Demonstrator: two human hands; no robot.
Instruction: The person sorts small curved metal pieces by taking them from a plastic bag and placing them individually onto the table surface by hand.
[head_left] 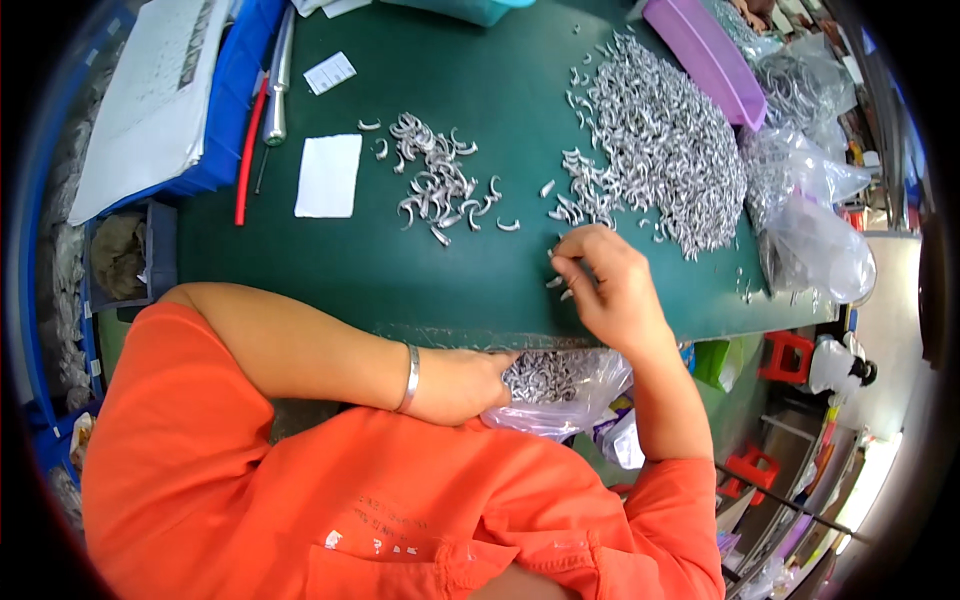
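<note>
Dark-green tabletop point(240, 262), scattered with small curved silver-coloured metal pieces. Large heap of pieces point(680, 150) on the far right; smaller loose pile point(436, 178) at centre, a little left, well apart from the heap.

Right hand point(607, 280): over the near part of the table, just nearer than the heap's left end. Thumb and forefinger bent toward each other; a few single pieces point(555, 282) close by the fingertips. Cannot tell whether one is gripped.

Left hand point(460, 385): at the table's near edge, silver-coloured metal bangle point(409, 378) on the wrist. It touches the left side of a clear plastic bag point(535, 421) of similar pieces, open below the edge. Fingers largely hidden; grip cannot be told.

Left side: white rectangular paper sheet point(328, 177), then a slim red rod point(249, 155) farther left. Far right: long purple plastic tray point(706, 62), touching the heap's edge.
</note>
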